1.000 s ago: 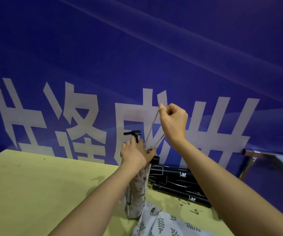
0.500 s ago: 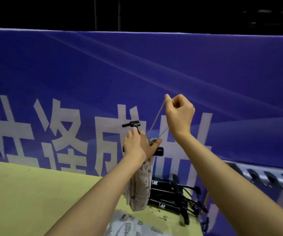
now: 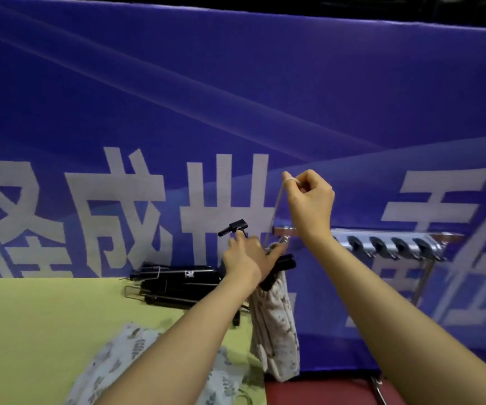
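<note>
The thin band (image 3: 277, 207) is stretched in a straight line from your right hand (image 3: 312, 206) down to the top of the beige cloth (image 3: 276, 325). Your right hand is raised in front of the blue banner (image 3: 235, 97). Its fingers are curled into a fist, and the band is looped round the index finger. Your left hand (image 3: 247, 258) is lower and a little to the left. It closes round the black hanger (image 3: 282, 264) and the gathered upper edge of the cloth, with the thumb lying near the lower end of the band. The hanger's top piece sticks out above your knuckles. The cloth hangs down from this grip, just past the right edge of the table (image 3: 31, 331). The picture is blurred there, so I cannot tell exactly how the band is fixed to the cloth or the hanger. Just behind your right wrist there is a metal rack (image 3: 388, 241) with a row of dark hooks. A pile of black hangers (image 3: 177, 280) lies on the table near your left hand, and a leaf-print cloth (image 3: 119, 355) lies under your left forearm.
</note>
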A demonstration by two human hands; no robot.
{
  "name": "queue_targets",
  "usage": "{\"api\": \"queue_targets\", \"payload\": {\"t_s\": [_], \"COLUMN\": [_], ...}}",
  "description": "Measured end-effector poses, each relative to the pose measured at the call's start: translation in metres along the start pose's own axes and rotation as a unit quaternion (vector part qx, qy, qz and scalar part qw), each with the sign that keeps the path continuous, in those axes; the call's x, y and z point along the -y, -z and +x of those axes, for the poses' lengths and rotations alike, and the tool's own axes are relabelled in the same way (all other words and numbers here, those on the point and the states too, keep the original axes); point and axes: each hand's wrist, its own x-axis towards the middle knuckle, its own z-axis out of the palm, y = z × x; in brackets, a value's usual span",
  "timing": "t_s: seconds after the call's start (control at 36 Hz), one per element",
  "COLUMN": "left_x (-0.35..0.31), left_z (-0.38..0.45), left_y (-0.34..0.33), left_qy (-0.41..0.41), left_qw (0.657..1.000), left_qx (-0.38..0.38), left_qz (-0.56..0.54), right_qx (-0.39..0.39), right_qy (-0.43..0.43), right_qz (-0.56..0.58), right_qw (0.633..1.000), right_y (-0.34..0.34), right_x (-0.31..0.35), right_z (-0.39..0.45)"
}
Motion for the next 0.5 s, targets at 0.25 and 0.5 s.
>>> {"api": "queue_targets", "payload": {"t_s": [0.25, 0.5], "left_x": [-0.039, -0.047], "left_z": [0.010, 0.045], "left_y": [-0.052, -0.103], "left_qy": [-0.064, -0.147], "left_qw": [0.995, 0.978], "left_qx": [0.074, 0.040], "left_qz": [-0.011, -0.146], "right_qx": [0.073, 0.155], "right_qy": [-0.046, -0.132], "right_qz": [-0.056, -0.171], "right_qw": [0.995, 0.964], "right_y": [0.038, 0.048], "right_x": [-0.077, -0.173], "right_z": [-0.009, -0.028]}}
